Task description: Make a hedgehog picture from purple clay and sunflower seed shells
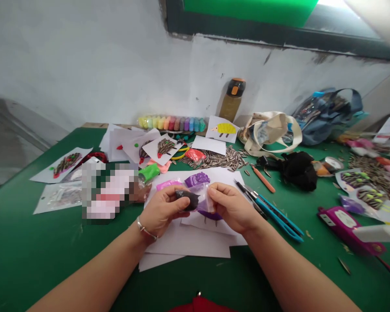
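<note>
A clear packet (pixel 193 203) with something black inside is held at the centre of the frame. The person's left hand (pixel 164 209) curls its fingers around the dark end; the right hand (pixel 231 207) pinches the clear end between its fingers, probably to keep the plastic taut. White paper (pixel 188 243) lies beneath, perhaps shielding the green desk (pixel 52 247). Right of centre, a blue-handled tool (pixel 281 218) rests, seemingly for easy reach.

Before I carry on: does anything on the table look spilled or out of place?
Yes: a lone seed lies on the green table near the magenta device, apart from the seed heap at the middle back, so it looks stray. The black packet held in the left hand and right hand shows no visible spill.
</note>
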A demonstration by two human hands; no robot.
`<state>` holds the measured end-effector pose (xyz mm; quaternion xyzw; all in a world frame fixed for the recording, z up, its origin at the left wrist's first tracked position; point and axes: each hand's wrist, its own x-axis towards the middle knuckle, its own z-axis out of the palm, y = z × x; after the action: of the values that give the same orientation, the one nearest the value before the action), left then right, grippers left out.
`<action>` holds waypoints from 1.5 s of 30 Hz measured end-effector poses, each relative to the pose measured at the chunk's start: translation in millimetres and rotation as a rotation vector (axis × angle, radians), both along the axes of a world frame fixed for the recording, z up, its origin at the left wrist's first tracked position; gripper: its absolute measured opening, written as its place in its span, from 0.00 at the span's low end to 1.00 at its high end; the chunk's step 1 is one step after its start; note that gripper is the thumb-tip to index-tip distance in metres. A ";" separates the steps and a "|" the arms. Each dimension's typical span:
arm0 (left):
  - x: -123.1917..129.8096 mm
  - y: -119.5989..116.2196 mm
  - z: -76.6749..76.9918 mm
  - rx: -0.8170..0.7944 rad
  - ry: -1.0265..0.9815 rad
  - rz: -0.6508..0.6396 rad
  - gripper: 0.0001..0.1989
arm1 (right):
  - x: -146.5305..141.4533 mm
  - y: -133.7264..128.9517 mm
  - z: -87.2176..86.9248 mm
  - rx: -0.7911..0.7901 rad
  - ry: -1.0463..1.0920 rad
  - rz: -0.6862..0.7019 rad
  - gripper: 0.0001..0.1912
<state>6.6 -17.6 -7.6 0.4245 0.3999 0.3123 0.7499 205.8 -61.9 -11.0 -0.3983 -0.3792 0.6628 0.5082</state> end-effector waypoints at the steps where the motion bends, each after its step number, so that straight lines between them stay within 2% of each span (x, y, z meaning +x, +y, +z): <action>1: -0.2 0.3 -0.3 0.004 -0.005 -0.004 0.21 | 0.0 0.0 0.1 0.008 -0.027 0.003 0.11; 7: 2.0 -1.2 0.3 0.102 0.077 -0.017 0.21 | -1.1 -3.2 4.0 0.040 -0.369 -0.016 0.08; 13: 2.2 -4.7 0.8 0.083 0.044 -0.070 0.21 | -6.2 -7.6 8.5 0.026 -0.483 -0.066 0.12; 16: 2.8 -5.1 0.3 0.048 0.046 -0.045 0.21 | -8.1 -10.3 9.1 0.048 -0.433 -0.064 0.12; 22: 5.3 -6.1 0.4 -0.015 0.006 0.067 0.21 | -9.9 -13.8 6.7 0.065 -0.167 -0.098 0.11; 27: 4.1 -5.8 -0.4 -0.056 -0.031 0.050 0.21 | -9.7 -13.2 5.6 0.017 -0.035 -0.049 0.14; 30: 3.2 -4.7 -1.3 -0.056 -0.031 0.038 0.22 | -9.8 -12.8 7.7 -0.032 -0.039 -0.006 0.15; 36: 4.8 -5.4 0.6 0.041 0.032 0.011 0.22 | -11.7 -12.6 14.3 -0.014 -0.173 0.026 0.07; 40: 5.4 -7.1 1.4 0.072 0.056 -0.011 0.21 | -9.7 -12.3 13.2 -0.007 -0.212 0.022 0.08; 45: 4.6 -7.1 -1.3 -0.013 0.017 0.011 0.20 | -6.1 -12.3 9.1 0.027 -0.199 0.022 0.13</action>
<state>11.2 -24.7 -8.8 0.4204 0.4106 0.3101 0.7473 199.7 -74.1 -1.9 -0.4513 -0.4411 0.6203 0.4659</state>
